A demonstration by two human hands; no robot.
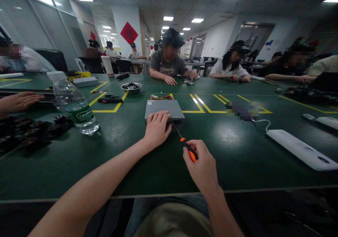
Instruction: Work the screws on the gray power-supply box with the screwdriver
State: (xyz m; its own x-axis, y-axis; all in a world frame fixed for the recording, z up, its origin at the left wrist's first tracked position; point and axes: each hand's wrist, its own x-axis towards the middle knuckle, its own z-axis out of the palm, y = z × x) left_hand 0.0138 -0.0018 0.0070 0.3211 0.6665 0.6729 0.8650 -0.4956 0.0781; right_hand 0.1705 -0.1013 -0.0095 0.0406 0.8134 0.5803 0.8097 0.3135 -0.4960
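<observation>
A grey metal computer power supply [163, 107] lies on the green table in front of me, its multicoloured cables [161, 97] at the far side. My left hand [157, 127] grips its near left edge, fingers over the top and the thumb down by the front face. In my right hand [200, 161] is a screwdriver [188, 149] with an orange and black handle. Its thin shaft points up and left, the tip at the front face of the power supply, near the socket. Whether the tip sits in a screw is too small to tell.
A water bottle [76, 106] stands at the left beside a heap of dark parts [29, 133]. Beyond are a black and red tool [110, 99] and a metal bowl [131, 87]. At right lies a white power bank [301, 149] with a cable. Another person's hand [21, 101] reaches in at left.
</observation>
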